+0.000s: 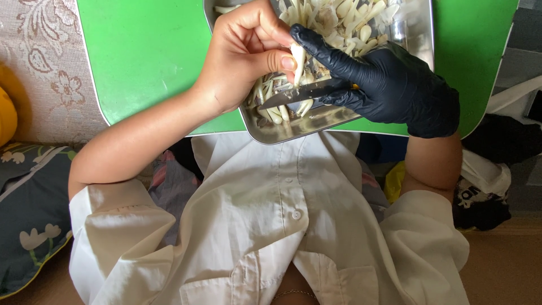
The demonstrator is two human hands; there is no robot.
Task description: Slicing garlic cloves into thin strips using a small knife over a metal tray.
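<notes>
Over the shallow steel tray [282,131] of pale garlic pieces, so trimmings are falling in, the bare left hand [243,56] is pinching a slim white garlic clove [298,59] while the black-gloved right hand [389,85] is gripping a small steel-bladed knife [299,93].

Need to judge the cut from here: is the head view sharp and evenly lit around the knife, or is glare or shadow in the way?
Head view: daylight, even; the knife blade and pale clove between left hand and gloved right hand are sharp. Head view: the steel tray's rim shows mild glare; the black glove hides its own finger detail. Head view: wide-angle bending at the edges.
</notes>
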